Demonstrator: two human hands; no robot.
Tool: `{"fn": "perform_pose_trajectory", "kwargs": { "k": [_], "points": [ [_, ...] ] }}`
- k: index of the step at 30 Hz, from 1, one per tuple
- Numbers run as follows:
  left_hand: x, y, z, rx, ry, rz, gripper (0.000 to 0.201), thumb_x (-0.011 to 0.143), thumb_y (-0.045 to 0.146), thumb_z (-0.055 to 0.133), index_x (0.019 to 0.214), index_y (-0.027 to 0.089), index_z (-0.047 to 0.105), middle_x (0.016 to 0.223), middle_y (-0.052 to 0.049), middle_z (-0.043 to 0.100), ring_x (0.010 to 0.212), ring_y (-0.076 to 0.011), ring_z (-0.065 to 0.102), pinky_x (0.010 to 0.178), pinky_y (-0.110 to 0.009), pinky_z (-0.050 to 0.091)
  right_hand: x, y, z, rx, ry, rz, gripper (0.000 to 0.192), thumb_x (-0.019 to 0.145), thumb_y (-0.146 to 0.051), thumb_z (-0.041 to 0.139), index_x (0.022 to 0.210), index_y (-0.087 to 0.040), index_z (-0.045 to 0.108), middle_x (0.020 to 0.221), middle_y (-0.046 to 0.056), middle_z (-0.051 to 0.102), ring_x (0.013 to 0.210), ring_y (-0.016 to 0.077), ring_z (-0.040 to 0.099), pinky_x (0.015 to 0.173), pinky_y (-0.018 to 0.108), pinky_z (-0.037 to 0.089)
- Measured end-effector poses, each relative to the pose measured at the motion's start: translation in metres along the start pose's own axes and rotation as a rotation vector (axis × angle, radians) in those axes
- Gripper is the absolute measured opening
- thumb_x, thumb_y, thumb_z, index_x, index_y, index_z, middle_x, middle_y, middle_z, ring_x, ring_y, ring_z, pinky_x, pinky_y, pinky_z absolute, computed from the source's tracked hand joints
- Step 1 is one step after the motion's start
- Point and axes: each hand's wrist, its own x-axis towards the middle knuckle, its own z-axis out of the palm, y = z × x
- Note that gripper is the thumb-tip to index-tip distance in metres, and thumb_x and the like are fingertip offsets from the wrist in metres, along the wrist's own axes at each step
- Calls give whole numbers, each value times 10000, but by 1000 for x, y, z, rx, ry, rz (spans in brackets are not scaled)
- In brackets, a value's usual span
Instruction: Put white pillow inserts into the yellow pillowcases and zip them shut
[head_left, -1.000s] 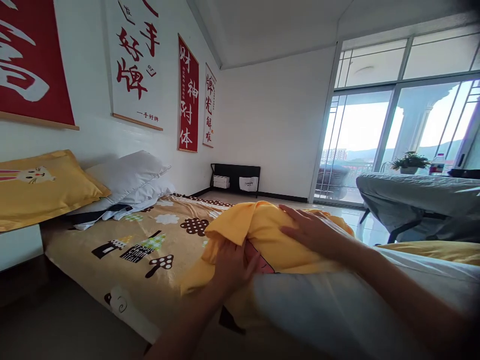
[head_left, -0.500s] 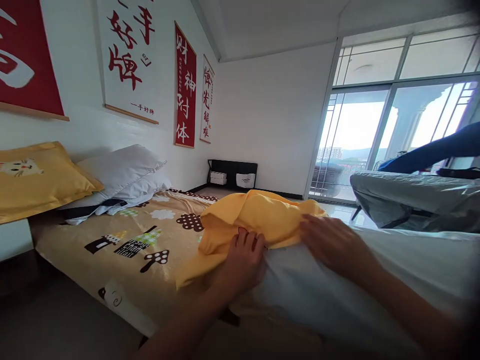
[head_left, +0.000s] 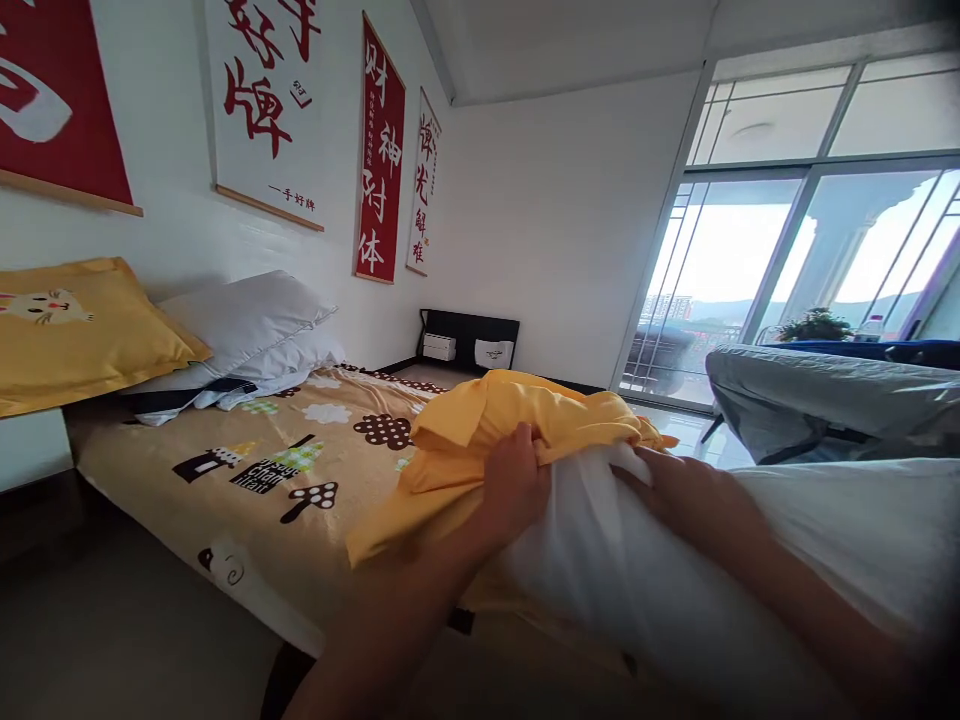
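Observation:
A yellow pillowcase [head_left: 517, 410] lies bunched over the far end of a white pillow [head_left: 592, 530] on the bed. My left hand [head_left: 517, 480] is closed on the pillowcase's near edge, thumb uppermost. To the right, my right hand [head_left: 675, 490] grips white pillow fabric just below the yellow edge, pulling it into folds. Its fingertips are partly hidden by the cloth. A loose flap of the pillowcase hangs down left of my left hand.
The bed has a tan patterned sheet [head_left: 285, 540]. A yellow cat-print pillow [head_left: 90, 340] and white pillows [head_left: 255, 320] rest against the wall. A covered grey piece of furniture [head_left: 832, 400] stands by the window; a black rack [head_left: 469, 335] sits in the far corner.
My left hand has turned from fingers draped over the yellow edge to a tight grip. My right hand has drawn up white fabric. The blue-sleeved arm at right is gone.

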Motion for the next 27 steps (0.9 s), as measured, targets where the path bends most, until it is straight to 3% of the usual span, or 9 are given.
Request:
{"fn": "perform_pose_trajectory", "kwargs": {
  "k": [3, 6, 9, 12, 14, 17, 20, 25, 27],
  "points": [
    [9, 14, -4, -21, 20, -12, 117, 874, 204, 403, 948, 200, 494, 849, -57, 658, 773, -228, 618, 653, -313, 429, -6, -46, -30, -109, -48, 33, 259, 894, -303, 409, 886, -195, 645, 775, 154, 695, 651, 318, 660, 516, 389, 416],
    [15, 29, -10, -65, 66, 82, 151, 910, 253, 358, 971, 206, 487, 790, -36, 650, 729, -212, 617, 628, -294, 418, 1, -67, -48, -167, -71, 28, 262, 898, -240, 378, 919, -203, 637, 736, 129, 685, 632, 296, 662, 481, 349, 398],
    [5, 27, -11, -18, -23, 240, 221, 836, 169, 421, 1041, 196, 499, 801, -26, 655, 740, -201, 620, 641, -283, 421, 14, -53, -37, -141, -113, 100, 307, 911, -259, 340, 922, -192, 639, 759, 141, 682, 681, 305, 671, 512, 355, 416],
    [-16, 0, -1, 140, -215, 340, 299, 775, 139, 476, 1064, 190, 532, 832, -34, 673, 767, -201, 623, 652, -279, 433, 23, -17, -7, 0, -183, 205, 398, 905, -460, 358, 937, -194, 653, 854, 162, 693, 751, 332, 669, 566, 396, 450],
    [-29, -24, 7, 252, -258, 327, 274, 775, 136, 478, 1033, 186, 557, 849, -49, 678, 779, -204, 625, 655, -283, 441, 25, 6, 9, 69, -185, 200, 492, 858, -601, 386, 1026, -220, 649, 943, 143, 698, 826, 346, 661, 634, 443, 478],
    [-38, -44, 10, 304, -202, 312, 192, 779, 131, 480, 941, 178, 572, 845, -59, 671, 789, -205, 627, 657, -288, 442, 26, 26, 13, 109, -117, 40, 615, 810, -674, 415, 1191, -226, 595, 1156, 120, 650, 1026, 353, 605, 846, 540, 459],
    [-45, -36, 4, 287, -202, 424, 141, 781, 192, 523, 914, 176, 563, 822, -60, 659, 762, -215, 624, 641, -303, 441, 26, 27, -14, 224, -77, -175, 664, 778, -637, 490, 1289, -215, 528, 1268, 124, 583, 1117, 334, 558, 933, 523, 439],
    [-63, 0, -12, 235, -289, 499, 205, 805, 236, 548, 1006, 203, 527, 898, -40, 653, 826, -215, 612, 704, -327, 468, 39, -18, -68, 390, 204, -278, 506, 888, -438, 403, 1357, -254, 450, 1314, 90, 547, 1161, 281, 528, 955, 471, 404],
    [-70, 7, -19, 225, -309, 460, 202, 835, 248, 538, 1031, 211, 509, 949, -38, 642, 880, -217, 600, 756, -338, 479, 52, -44, -69, 339, 176, -378, 500, 907, -428, 396, 1374, -254, 429, 1320, 90, 547, 1173, 277, 516, 984, 482, 345]
  ]
}}
